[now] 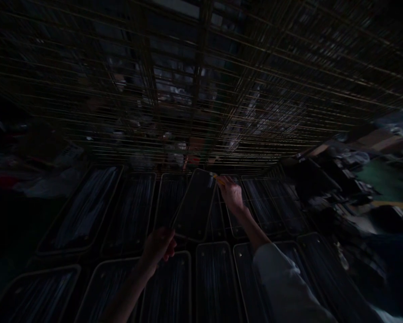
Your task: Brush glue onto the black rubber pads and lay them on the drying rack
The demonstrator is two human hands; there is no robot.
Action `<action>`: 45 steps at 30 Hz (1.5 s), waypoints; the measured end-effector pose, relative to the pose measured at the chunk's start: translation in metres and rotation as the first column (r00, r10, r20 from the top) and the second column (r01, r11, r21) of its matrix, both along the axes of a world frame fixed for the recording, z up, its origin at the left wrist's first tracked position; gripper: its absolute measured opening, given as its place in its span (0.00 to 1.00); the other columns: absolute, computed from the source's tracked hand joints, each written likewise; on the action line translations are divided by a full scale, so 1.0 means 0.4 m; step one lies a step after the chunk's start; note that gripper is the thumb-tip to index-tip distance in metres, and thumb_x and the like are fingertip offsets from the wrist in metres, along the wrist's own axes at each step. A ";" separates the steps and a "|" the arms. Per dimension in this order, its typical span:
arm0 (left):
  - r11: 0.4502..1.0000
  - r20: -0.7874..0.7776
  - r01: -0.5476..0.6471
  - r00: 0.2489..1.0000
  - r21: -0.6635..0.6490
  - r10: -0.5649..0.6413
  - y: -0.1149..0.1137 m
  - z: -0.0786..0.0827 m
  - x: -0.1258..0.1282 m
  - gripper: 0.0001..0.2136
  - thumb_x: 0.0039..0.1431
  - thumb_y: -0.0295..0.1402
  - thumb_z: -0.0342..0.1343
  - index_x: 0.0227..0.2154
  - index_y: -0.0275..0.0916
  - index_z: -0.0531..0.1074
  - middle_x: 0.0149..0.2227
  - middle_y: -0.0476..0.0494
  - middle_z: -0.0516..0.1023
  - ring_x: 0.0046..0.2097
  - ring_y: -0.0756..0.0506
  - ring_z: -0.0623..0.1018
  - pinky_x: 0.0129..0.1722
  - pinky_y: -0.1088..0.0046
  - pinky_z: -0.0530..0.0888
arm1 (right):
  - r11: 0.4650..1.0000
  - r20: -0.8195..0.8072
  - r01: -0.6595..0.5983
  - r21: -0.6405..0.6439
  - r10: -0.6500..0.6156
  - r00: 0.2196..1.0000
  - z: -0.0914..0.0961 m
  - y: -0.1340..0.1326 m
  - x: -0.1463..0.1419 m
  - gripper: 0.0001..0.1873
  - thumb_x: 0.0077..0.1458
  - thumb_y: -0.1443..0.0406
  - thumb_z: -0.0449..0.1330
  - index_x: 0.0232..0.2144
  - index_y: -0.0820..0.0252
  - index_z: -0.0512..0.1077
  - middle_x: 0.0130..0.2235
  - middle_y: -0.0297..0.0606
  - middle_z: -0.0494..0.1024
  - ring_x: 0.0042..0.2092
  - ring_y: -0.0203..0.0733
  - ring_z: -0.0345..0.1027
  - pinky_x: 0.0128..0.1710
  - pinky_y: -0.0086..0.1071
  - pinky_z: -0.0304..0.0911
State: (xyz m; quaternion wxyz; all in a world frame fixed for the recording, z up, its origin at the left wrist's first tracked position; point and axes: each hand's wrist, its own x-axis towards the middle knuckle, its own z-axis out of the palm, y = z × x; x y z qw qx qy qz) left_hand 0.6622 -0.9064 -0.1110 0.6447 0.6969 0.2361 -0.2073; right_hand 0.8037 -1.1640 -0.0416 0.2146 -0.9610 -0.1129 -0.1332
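Note:
The scene is very dark. My left hand (157, 251) is closed at the lower left edge of a dark rectangular panel (193, 208) with rounded corners, which lies tilted over the others. In my right hand (232, 196) is a small brush (218, 179) with a yellow-orange handle. Its tip is at the panel's upper right corner, where a pale smear (210, 181) shows. Around both hands lie similar panels with light rims, set in two rows; pale lengthwise streaks mark their faces, as on the panel (216, 278) below.
A tall rack of thin metal rods or wires (201, 89) rises just beyond the panels. Dark stacked items (322, 179) stand at the right, beside a green floor (386, 175). Plastic-like bags (43, 179) lie at the left.

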 end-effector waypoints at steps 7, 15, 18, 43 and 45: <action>1.000 -0.004 0.004 1.000 -0.027 -0.004 -0.001 0.008 -0.004 0.17 0.49 0.49 0.55 0.23 0.39 0.65 0.15 0.52 0.71 0.14 0.52 0.69 0.12 0.79 0.60 | 0.997 -0.131 -0.076 0.012 0.077 0.988 -0.007 0.013 -0.111 0.10 0.65 0.65 0.53 0.46 0.52 0.72 0.47 0.34 0.78 0.41 0.40 0.76 0.36 0.29 0.68; 0.998 0.032 -0.004 0.999 -0.058 0.006 0.006 -0.004 -0.008 0.17 0.49 0.48 0.56 0.24 0.38 0.66 0.18 0.51 0.73 0.16 0.52 0.71 0.12 0.79 0.62 | 0.935 -0.310 -0.207 0.289 0.296 0.903 0.069 0.048 -0.416 0.10 0.65 0.63 0.54 0.46 0.49 0.72 0.42 0.34 0.79 0.39 0.38 0.76 0.36 0.29 0.70; 0.998 0.046 0.005 0.999 -0.066 -0.002 0.006 0.004 -0.009 0.17 0.48 0.49 0.56 0.24 0.38 0.66 0.18 0.51 0.73 0.16 0.51 0.72 0.13 0.79 0.63 | 0.912 -0.325 -0.148 0.383 0.283 0.902 0.081 0.040 -0.389 0.10 0.65 0.61 0.53 0.45 0.50 0.72 0.41 0.34 0.79 0.35 0.37 0.76 0.33 0.29 0.70; 0.996 0.010 -0.013 1.000 -0.089 0.014 0.009 -0.028 -0.006 0.16 0.50 0.48 0.57 0.24 0.39 0.65 0.17 0.52 0.72 0.14 0.52 0.70 0.11 0.79 0.61 | 0.916 -0.307 -0.243 0.320 0.343 0.888 0.044 0.085 -0.403 0.12 0.65 0.63 0.53 0.48 0.47 0.72 0.43 0.34 0.79 0.42 0.38 0.76 0.38 0.30 0.71; 0.996 0.018 -0.012 1.000 -0.083 0.014 0.010 -0.033 -0.006 0.16 0.50 0.47 0.57 0.24 0.39 0.65 0.17 0.52 0.72 0.14 0.51 0.70 0.11 0.79 0.61 | 0.891 -0.298 -0.193 0.411 0.331 0.895 0.059 0.080 -0.381 0.12 0.65 0.61 0.53 0.48 0.49 0.72 0.42 0.35 0.79 0.39 0.38 0.77 0.37 0.30 0.72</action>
